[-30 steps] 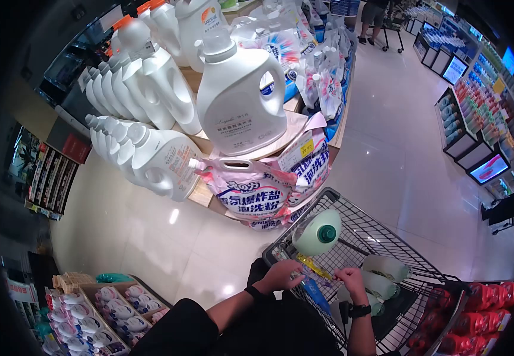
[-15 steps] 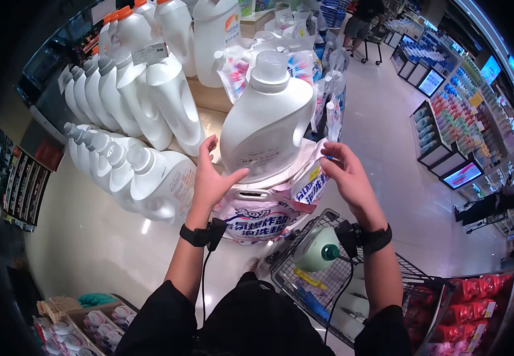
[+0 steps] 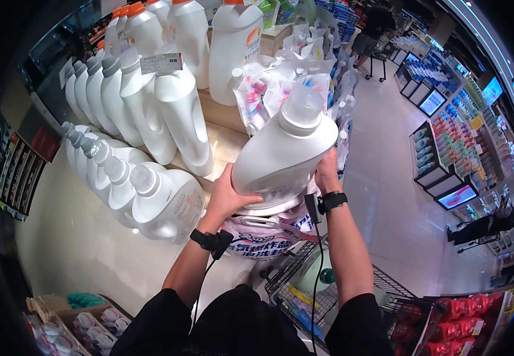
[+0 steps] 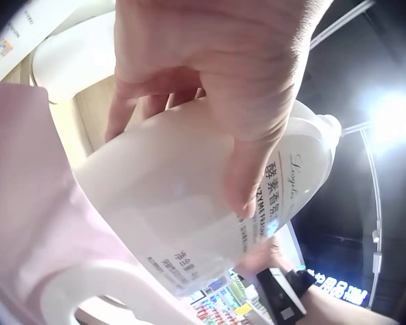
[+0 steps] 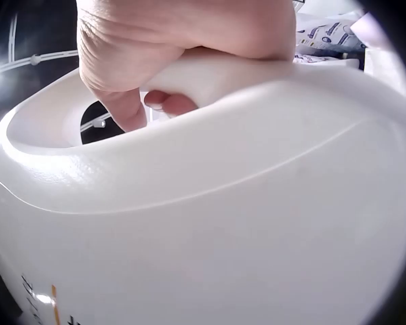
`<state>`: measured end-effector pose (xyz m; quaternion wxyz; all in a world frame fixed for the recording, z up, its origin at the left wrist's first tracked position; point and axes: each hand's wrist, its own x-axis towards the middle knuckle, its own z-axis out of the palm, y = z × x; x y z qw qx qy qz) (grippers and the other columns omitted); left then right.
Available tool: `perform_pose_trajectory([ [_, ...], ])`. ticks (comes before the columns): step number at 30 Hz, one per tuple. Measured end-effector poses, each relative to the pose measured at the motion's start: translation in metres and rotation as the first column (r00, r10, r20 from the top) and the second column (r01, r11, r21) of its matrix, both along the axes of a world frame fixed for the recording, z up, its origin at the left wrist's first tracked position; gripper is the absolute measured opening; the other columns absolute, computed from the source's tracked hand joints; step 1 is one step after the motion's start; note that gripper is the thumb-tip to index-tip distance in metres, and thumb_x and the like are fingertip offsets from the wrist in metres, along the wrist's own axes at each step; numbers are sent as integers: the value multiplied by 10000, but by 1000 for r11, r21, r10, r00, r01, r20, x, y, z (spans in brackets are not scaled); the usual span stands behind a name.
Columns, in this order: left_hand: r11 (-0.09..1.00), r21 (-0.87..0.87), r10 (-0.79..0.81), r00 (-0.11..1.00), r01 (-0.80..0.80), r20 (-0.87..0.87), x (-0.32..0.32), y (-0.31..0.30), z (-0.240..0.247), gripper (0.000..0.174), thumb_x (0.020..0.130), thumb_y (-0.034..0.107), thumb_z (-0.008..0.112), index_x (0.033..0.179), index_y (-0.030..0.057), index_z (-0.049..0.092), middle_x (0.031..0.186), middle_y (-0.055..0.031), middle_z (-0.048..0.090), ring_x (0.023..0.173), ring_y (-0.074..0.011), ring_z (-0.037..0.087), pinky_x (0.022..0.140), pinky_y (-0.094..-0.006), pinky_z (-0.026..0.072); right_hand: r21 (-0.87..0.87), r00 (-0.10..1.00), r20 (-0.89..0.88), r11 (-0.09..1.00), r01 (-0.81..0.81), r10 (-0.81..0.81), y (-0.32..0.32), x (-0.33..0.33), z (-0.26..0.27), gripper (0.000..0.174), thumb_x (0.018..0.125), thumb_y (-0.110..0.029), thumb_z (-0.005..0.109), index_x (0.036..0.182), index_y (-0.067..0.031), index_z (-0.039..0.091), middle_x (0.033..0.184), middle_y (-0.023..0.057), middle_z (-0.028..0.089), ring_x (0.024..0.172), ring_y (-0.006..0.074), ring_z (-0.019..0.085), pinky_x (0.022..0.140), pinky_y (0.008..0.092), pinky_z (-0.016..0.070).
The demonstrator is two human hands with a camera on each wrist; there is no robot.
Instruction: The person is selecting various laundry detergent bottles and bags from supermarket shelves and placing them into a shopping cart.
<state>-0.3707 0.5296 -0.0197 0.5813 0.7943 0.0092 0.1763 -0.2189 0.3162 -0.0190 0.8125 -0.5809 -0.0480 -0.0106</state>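
Observation:
A big white laundry detergent bottle [image 3: 281, 148] with a clear cap leans to the right at the display's front corner. My left hand [image 3: 228, 193] holds its lower left side, with the thumb across the front. In the left wrist view the fingers of that hand [image 4: 216, 68] spread over the bottle's far side. At the other side my right hand [image 3: 327, 169] grips the handle. The right wrist view shows this hand [image 5: 189, 34] curled round the handle, fingertips inside the opening. A pink-and-white bag of washing powder [image 3: 257, 244] is just below the bottle.
More white bottles [image 3: 168, 199] stand in rows to the left. A shopping cart [image 3: 286, 296] at my lower right holds a pale green bottle [image 3: 310, 276] and other goods. Red packages [image 3: 458, 314] line the lower right, and a person [image 3: 374, 32] stands farther down the aisle.
Both hands have come up from the cart to the white bottle and taken hold of it. The bottle now tilts to the right.

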Motion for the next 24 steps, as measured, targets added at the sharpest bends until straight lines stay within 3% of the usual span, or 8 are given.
perform_pose_trajectory([
  [3, 998, -40, -57, 998, 58, 17, -7, 6, -1, 668, 542, 155, 896, 1093, 26, 542, 1000, -110, 674, 957, -208, 646, 855, -340, 500, 12, 973, 143, 984, 179, -179, 3, -36, 20, 50, 736, 40, 604, 737, 33, 654, 673, 4, 624, 599, 85, 551, 535, 256, 419],
  [7, 985, 174, -37, 965, -9, 259, -21, 2, -8, 636, 656, 223, 860, 1193, 47, 567, 1119, -123, 640, 1040, -240, 616, 914, -380, 479, -339, 849, 529, 915, 221, -9, -24, -75, 60, 59, 744, 13, 678, 715, 27, 629, 700, 2, 620, 651, 77, 555, 583, 236, 430],
  [11, 985, 161, -108, 943, 59, 314, -34, -13, 25, 626, 680, 257, 850, 1206, 55, 577, 1165, -133, 623, 1081, -265, 601, 929, -395, 471, -350, 854, 520, 903, 250, -35, -44, -115, 128, 72, 674, 39, 623, 646, 12, 562, 589, -18, 532, 587, 50, 464, 522, 239, 370],
  [13, 987, 70, -158, 927, 143, 341, -40, -27, 63, 682, 652, 284, 868, 1216, 51, 564, 1159, -139, 623, 1090, -252, 598, 940, -392, 463, -257, 919, 392, 956, 145, -34, -56, -159, 185, 42, 691, 43, 623, 727, 32, 642, 635, -1, 603, 627, 57, 528, 547, 237, 415],
  [15, 895, -318, -266, 946, 313, 183, -57, -45, 93, 743, 637, 318, 874, 1232, 28, 537, 1180, -125, 607, 1114, -233, 583, 952, -382, 453, -289, 952, 307, 954, 76, 17, -86, -178, 208, 77, 694, 53, 630, 759, 46, 670, 669, 49, 643, 586, 92, 562, 558, 251, 440],
  [16, 903, -80, -377, 867, 422, 328, -72, -53, 111, 807, 649, 376, 864, 1247, 0, 474, 1174, -115, 571, 1108, -207, 553, 948, -353, 433, -268, 977, 214, 962, 57, 1, -98, -201, 224, 38, 707, 29, 631, 742, 39, 643, 624, 37, 600, 540, 96, 531, 547, 253, 430],
  [19, 757, -459, -422, 885, 465, 199, -105, -102, 125, 871, 654, 416, 859, 1263, -8, 404, 1152, -104, 527, 1088, -187, 511, 931, -324, 413, 25, 987, -160, 1000, 0, 4, -149, -231, 229, 102, 758, -51, 616, 703, -20, 536, 509, -10, 430, 437, 104, 420, 516, 251, 397],
  [24, 805, -354, -510, 860, 477, -1, -141, -169, 106, 564, 930, 461, 545, 1195, -18, 407, 977, -124, 571, 967, -176, 548, 884, -316, 419, 92, 902, -431, 993, 70, -24, -232, -285, 148, 58, 844, -113, 571, 829, -61, 553, 584, -77, 388, 485, 21, 367, 440, 193, 314],
])
